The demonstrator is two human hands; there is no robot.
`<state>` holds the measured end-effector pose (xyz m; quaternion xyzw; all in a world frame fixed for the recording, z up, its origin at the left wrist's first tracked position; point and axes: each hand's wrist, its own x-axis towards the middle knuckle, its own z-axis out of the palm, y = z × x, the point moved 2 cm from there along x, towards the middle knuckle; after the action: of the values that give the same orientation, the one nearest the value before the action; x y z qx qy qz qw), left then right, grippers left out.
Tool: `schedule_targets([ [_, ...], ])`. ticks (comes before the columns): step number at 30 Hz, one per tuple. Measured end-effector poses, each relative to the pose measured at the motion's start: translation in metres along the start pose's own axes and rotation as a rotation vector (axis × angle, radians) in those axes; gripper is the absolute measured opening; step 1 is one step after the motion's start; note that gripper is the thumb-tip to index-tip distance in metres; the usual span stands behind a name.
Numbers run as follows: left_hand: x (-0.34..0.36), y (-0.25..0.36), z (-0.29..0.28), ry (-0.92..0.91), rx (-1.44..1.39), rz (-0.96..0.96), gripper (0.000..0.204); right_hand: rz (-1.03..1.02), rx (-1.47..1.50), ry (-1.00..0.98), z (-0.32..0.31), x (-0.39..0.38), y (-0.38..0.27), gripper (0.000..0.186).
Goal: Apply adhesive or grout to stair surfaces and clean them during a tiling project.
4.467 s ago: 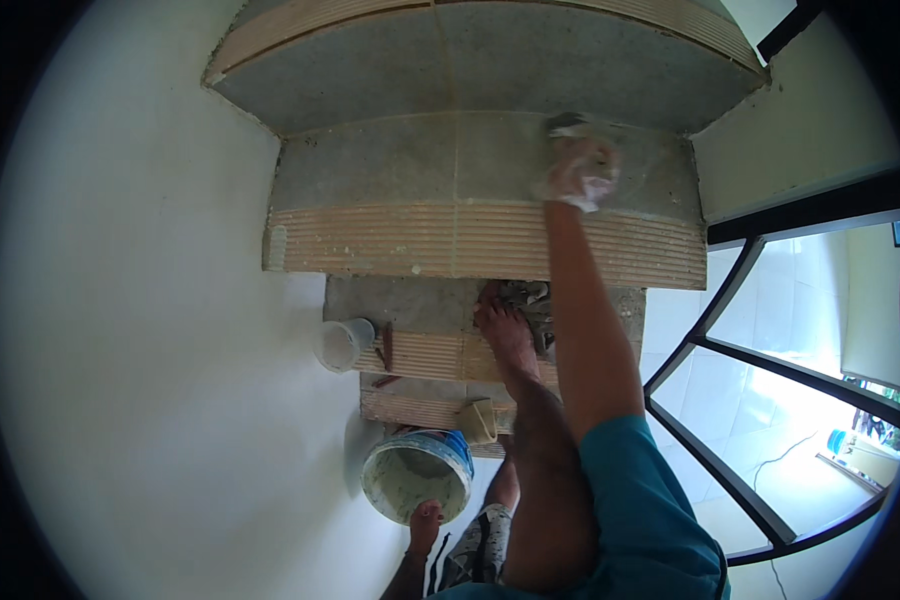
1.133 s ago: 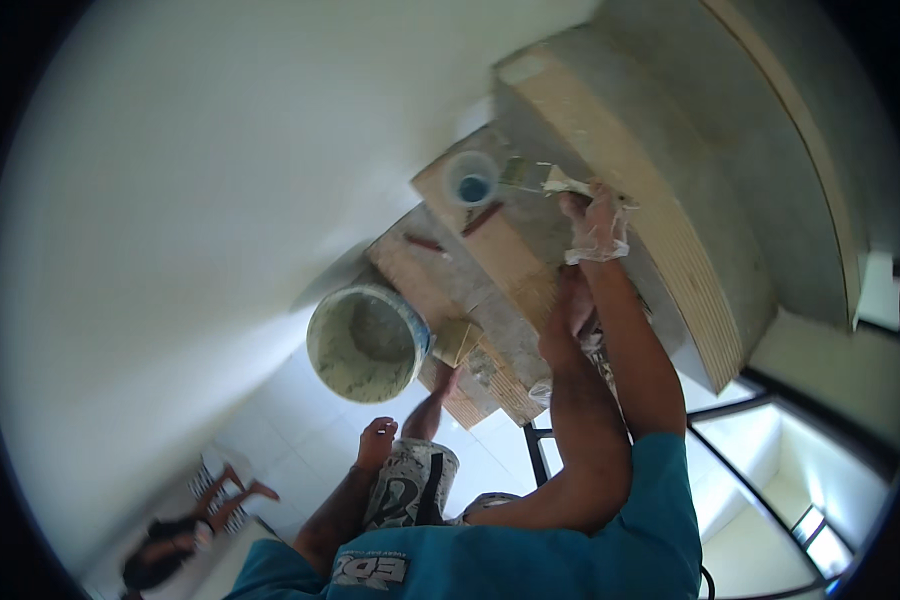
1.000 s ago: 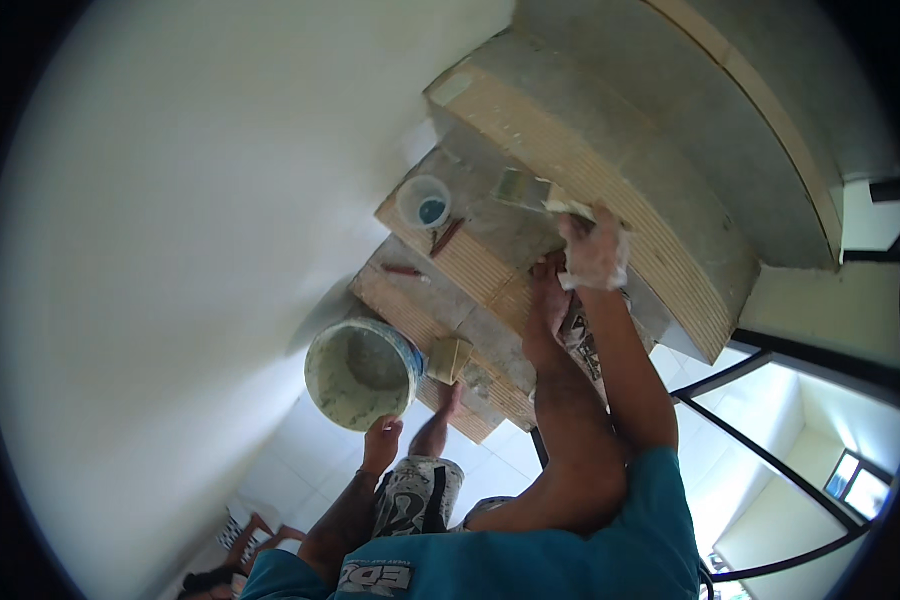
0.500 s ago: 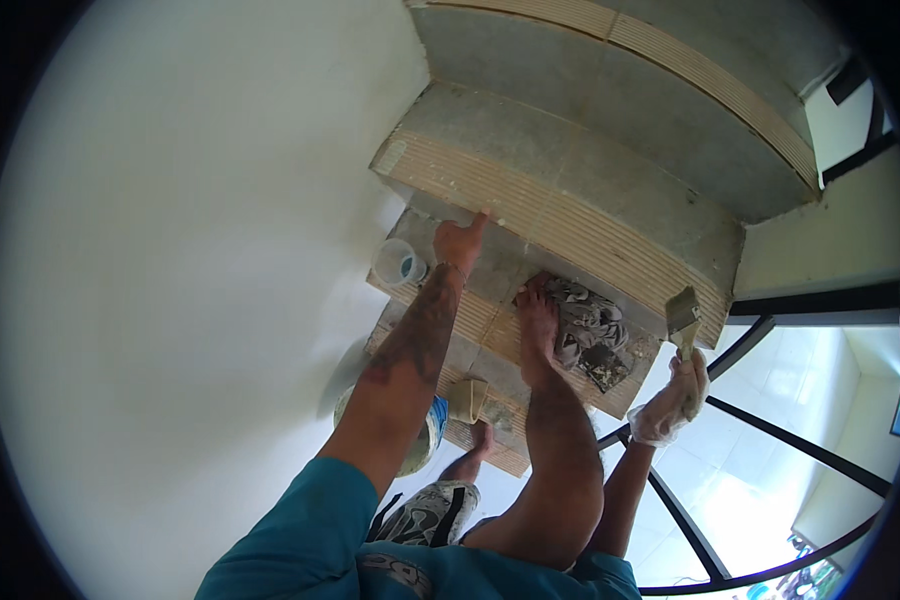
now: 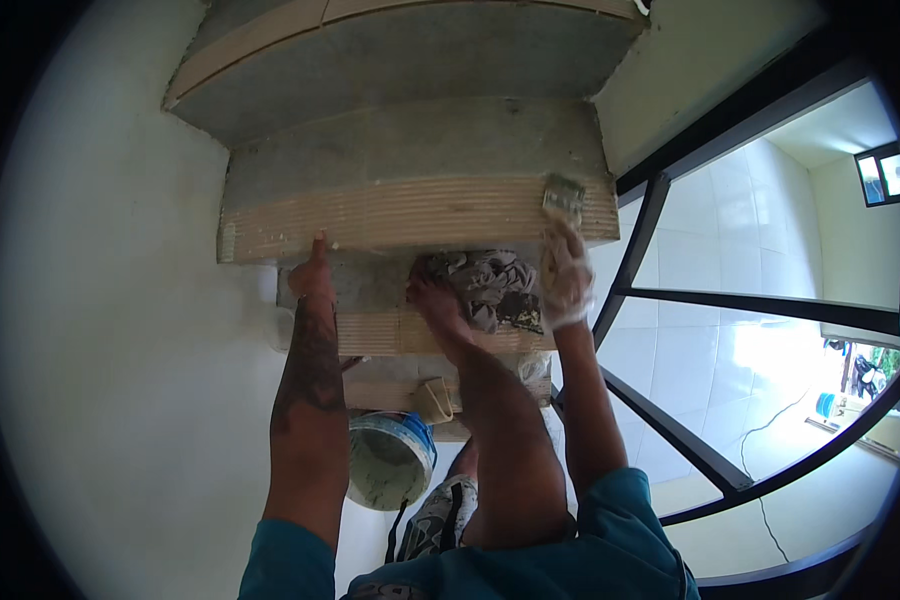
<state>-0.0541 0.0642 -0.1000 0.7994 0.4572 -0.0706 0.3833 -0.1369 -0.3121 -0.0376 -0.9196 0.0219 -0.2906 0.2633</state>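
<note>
Two hands work on the stairs. Left hand [image 5: 313,275] rests bare against the lower edge of the combed riser [image 5: 410,212], fingers pointing up; whether it is flat or curled cannot be told, and it holds nothing visible. Right hand [image 5: 566,280], covered in a whitish glove, is closed around the handle of a notched trowel [image 5: 562,198], whose blade lies against the right end of the same riser. Between the two hands, a bare foot [image 5: 438,305] stands on the grey tread [image 5: 370,285], just beside a crumpled grey rag [image 5: 490,285] on that tread. Below, a second ribbed riser [image 5: 370,333] runs across. Further down, a mortar-smeared bucket [image 5: 390,460] with a blue rim sits near the left forearm. Black railing [image 5: 660,300] bars run to the right of the steps, with white floor tiles [image 5: 730,350] beyond.
</note>
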Motion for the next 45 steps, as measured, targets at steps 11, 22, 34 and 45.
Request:
schedule_targets([
  [11, 0.031, 0.001, -0.007, 0.044, 0.454, 0.465, 0.080, 0.017, 0.049, 0.041, 0.007, 0.059, 0.014, 0.023],
  [22, 0.012, 0.017, -0.011, 0.016, 0.566, 0.386, 0.073, 0.027, 0.061, 0.009, 0.034, 0.127, 0.041, 0.028],
  [34, 0.015, 0.014, -0.006, 0.003, 0.616, 0.579, 0.068, 0.233, 0.152, 0.074, 0.048, 0.147, 0.053, 0.026],
  [45, 0.054, -0.012, 0.004, -0.021, 0.558, 0.448, 0.073, 0.305, 0.231, 0.205, 0.053, 0.139, 0.051, 0.028],
])
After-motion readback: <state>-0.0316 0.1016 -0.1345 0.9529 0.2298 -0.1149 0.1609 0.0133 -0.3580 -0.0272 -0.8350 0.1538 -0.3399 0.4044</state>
